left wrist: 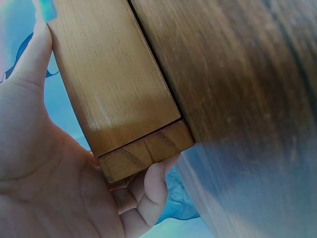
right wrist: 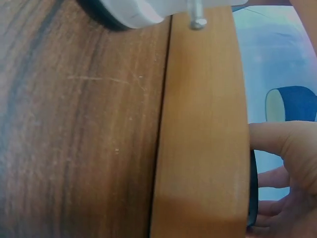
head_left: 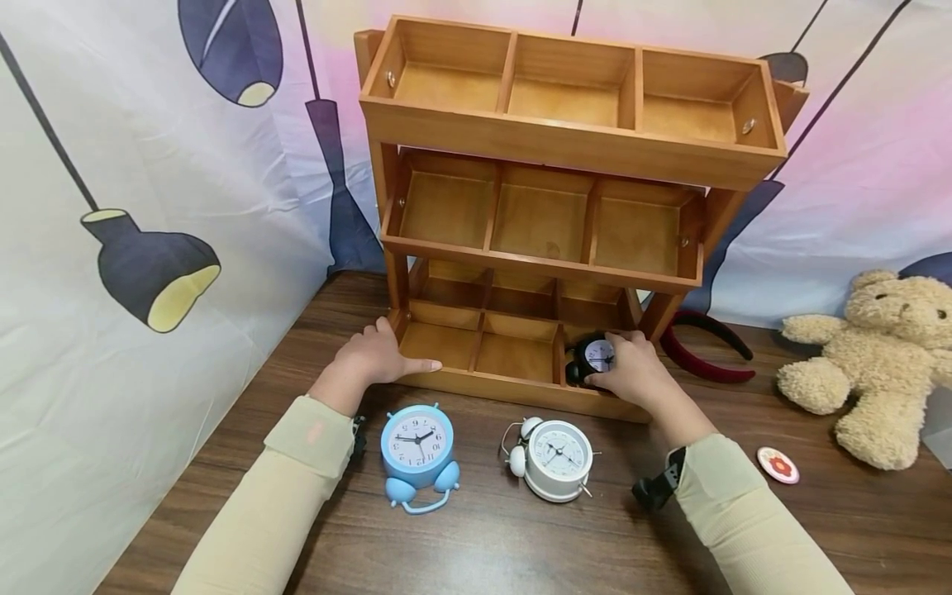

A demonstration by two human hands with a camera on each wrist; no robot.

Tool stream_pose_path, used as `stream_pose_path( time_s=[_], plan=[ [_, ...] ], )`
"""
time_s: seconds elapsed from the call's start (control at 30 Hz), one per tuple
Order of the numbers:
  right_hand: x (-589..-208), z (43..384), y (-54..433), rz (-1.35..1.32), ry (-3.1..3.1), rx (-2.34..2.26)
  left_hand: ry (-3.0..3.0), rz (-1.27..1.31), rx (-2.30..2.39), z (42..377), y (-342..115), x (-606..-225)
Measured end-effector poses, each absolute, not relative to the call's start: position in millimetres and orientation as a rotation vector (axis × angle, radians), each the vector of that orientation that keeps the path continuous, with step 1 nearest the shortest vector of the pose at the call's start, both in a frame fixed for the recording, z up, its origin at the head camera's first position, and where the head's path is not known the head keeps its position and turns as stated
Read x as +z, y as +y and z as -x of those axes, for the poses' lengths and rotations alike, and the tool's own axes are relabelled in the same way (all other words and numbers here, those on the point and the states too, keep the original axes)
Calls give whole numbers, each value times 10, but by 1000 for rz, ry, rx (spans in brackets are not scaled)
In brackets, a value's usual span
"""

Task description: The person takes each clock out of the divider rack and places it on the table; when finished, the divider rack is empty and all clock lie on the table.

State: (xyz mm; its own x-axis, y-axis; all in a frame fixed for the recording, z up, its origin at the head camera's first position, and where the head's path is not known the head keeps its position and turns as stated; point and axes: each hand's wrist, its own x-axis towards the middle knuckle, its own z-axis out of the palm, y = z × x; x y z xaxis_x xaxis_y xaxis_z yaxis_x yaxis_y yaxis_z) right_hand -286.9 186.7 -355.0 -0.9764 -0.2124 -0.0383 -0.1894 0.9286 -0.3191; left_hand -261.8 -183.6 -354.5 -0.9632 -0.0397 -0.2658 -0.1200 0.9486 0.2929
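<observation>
At the wooden shelf (head_left: 573, 149), in the right compartment (head_left: 574, 335) of its bottom tier (head_left: 513, 392), I have the right hand (head_left: 632, 369) pinching a black twin-bell alarm clock (head_left: 597, 355). The left hand (head_left: 372, 355) grips that tier's left end, fingers curled round, thumb along the front edge. I see a blue alarm clock (head_left: 418, 446) and white alarm clock (head_left: 558, 459) face-up on the table (head_left: 476, 554).

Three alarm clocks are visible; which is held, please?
The round black alarm clock, in the right hand; the round blue clock and round white clock rest on the brown wooden table.
</observation>
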Motion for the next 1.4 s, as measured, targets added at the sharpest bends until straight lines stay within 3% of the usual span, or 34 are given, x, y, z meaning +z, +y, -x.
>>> stream_pose_path(
  time_s=[0.87, 1.4],
  plan=[
    [-3283, 2781, 1976, 329, 3086, -583, 2837, 113, 451, 2606, -1826, -3542],
    [-3036, 2530, 2124, 259, 3082, -540, 2840, 109, 438, 2620, -1828, -3539]
  ],
)
